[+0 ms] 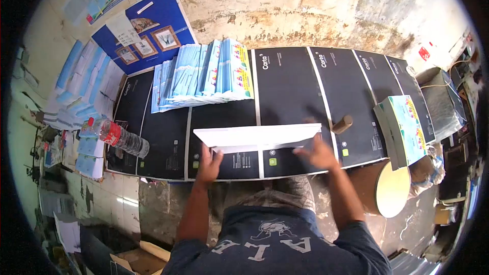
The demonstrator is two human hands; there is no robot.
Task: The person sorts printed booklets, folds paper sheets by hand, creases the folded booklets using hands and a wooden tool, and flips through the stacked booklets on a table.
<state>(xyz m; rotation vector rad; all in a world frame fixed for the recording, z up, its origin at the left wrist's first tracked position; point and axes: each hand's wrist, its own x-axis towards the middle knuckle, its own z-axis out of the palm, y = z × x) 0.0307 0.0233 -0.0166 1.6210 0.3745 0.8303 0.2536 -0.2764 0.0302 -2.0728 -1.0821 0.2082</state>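
A white folded stack of paper (257, 135) is held long side across, just above the front part of the black-topped table (288, 91). At its left end my left hand (210, 165) is closed on the lower edge, thumb toward the middle. My right hand (320, 153) grips the right end, thumb on the near side and fingers around the far edge; it is somewhat blurred by motion. Just right of the stack, a short brown cylindrical piece (342, 124) lies on the table.
Blue-and-white printed booklets (204, 74) are piled at the back left, beside a blue board (147, 30). A plastic bottle (125, 138) lies at the left. Another booklet stack (402, 130) sits at the right edge, above a round drum (392, 188).
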